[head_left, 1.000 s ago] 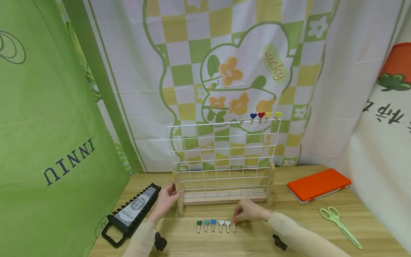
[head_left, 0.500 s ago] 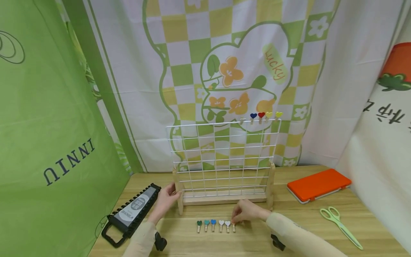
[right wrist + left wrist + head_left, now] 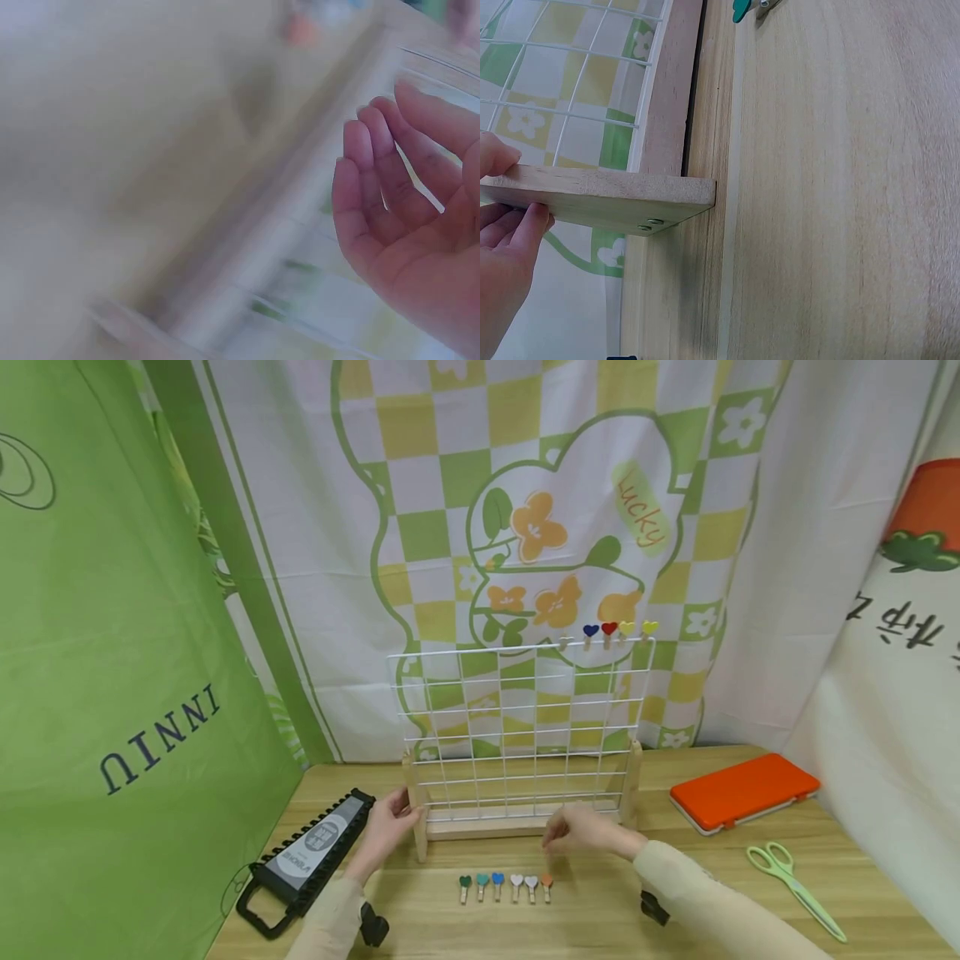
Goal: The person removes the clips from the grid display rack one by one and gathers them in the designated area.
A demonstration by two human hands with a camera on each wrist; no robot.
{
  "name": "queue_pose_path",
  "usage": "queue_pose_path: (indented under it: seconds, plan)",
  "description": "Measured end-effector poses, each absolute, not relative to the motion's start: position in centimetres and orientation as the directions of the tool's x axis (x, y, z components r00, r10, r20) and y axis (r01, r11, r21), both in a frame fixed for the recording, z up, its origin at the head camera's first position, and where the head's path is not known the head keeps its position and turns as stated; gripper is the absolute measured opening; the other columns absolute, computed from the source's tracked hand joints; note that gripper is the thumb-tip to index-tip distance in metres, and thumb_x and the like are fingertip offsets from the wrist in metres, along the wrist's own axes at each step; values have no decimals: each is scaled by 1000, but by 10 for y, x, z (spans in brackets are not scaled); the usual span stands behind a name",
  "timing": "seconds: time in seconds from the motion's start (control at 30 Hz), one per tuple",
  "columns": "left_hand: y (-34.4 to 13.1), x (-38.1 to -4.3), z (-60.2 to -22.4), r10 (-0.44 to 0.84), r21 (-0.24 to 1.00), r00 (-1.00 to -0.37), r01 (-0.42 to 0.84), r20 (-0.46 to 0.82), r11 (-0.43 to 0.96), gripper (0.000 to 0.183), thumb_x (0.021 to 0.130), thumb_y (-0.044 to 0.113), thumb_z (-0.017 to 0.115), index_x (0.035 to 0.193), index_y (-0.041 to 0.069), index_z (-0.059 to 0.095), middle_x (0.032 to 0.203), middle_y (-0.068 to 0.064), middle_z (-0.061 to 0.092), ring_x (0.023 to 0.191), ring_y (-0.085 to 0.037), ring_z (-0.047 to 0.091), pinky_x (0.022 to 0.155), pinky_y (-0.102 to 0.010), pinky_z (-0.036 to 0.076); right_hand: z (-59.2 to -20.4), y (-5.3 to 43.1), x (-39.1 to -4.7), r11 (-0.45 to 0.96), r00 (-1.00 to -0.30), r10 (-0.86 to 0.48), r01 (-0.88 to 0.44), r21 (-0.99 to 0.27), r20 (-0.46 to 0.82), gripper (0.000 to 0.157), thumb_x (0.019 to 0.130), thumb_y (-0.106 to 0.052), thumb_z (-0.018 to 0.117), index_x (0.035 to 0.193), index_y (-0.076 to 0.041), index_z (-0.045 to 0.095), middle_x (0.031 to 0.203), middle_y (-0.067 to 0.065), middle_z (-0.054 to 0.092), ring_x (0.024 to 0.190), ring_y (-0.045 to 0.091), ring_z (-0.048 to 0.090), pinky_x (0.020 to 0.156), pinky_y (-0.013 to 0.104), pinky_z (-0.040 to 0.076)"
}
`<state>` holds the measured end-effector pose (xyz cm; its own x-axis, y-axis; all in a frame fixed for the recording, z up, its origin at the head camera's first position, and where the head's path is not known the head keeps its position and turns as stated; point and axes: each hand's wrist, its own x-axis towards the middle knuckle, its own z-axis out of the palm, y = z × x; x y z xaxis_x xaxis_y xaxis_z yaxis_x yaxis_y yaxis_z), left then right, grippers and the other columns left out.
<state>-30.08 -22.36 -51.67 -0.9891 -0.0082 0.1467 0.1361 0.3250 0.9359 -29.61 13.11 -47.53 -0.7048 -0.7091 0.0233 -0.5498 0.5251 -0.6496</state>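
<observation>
My left hand [image 3: 386, 827] grips the left wooden leg [image 3: 630, 196] of a white wire grid rack, thumb on one face and fingers on the other. My right hand [image 3: 588, 828] hangs above the table by the rack's wooden base bar [image 3: 480, 829], holding nothing; its fingers [image 3: 360, 157] are loosely bent. In front of the rack lies a row of small heart clothespins: dark green [image 3: 465, 882], teal [image 3: 482, 881], blue [image 3: 498, 880], two white ones [image 3: 517, 882] and an orange one [image 3: 547, 883] at the right end, just below my right hand.
Several heart clothespins, including dark blue [image 3: 591, 631], red [image 3: 609, 628] and yellow [image 3: 649, 628], sit on the grid's top wire at the right. A black toothed rack [image 3: 318, 847] lies left. An orange case [image 3: 746, 792] and green scissors [image 3: 798, 893] lie right.
My right hand has let go of the orange clothespin at the row's right end and moved up towards the rack. The left hand has stayed on the leg.
</observation>
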Motion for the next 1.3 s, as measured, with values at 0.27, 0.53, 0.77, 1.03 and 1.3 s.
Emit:
queue_pose_path:
  seconds: [0.27, 0.53, 0.77, 1.03, 1.3]
  plan:
    - [-227, -302, -517, -13, 938, -988, 139, 151, 317, 56, 92, 0, 64, 142, -14, 43, 137, -36, 53, 129, -46, 54, 106, -44, 53, -334, 130, -298, 459, -614, -668, -784, -418, 419, 8, 87, -8, 74, 94, -5, 76, 89, 6, 76, 76, 10, 70, 68, 19, 62]
    - [-229, -305, -519, -10, 934, -988, 145, 157, 326, 57, 92, 0, 64, 142, -16, 42, 137, -36, 52, 129, -46, 53, 106, -44, 53, -222, 146, -304, 487, -381, -580, -871, -68, 720, 11, 81, -4, 80, 91, -6, 77, 84, 3, 73, 71, 11, 62, 60, 13, 50]
    - [-229, -304, -520, -7, 932, -988, 141, 152, 335, 56, 93, 0, 63, 142, -16, 41, 138, -37, 51, 130, -47, 53, 106, -44, 53, -194, 153, -325, 563, -433, -671, -825, 35, 602, 13, 81, -9, 81, 92, -3, 77, 88, 8, 71, 76, 20, 66, 64, 31, 58]
    - [-226, -302, -522, 3, 939, -991, 127, 133, 320, 58, 93, 0, 63, 143, -16, 39, 140, -37, 49, 131, -46, 51, 107, -44, 51, -196, 153, -332, 615, -517, -685, -788, 27, 513, 8, 82, -11, 80, 85, -4, 77, 84, 6, 71, 78, 20, 69, 70, 36, 62]
    - [-225, -303, -520, -1, 938, -989, 139, 147, 317, 55, 93, -1, 63, 141, -15, 43, 138, -36, 52, 130, -46, 53, 107, -45, 52, -197, 153, -335, 596, -465, -692, -799, 73, 552, 7, 83, -9, 79, 85, -3, 77, 81, 6, 71, 70, 16, 67, 61, 32, 59]
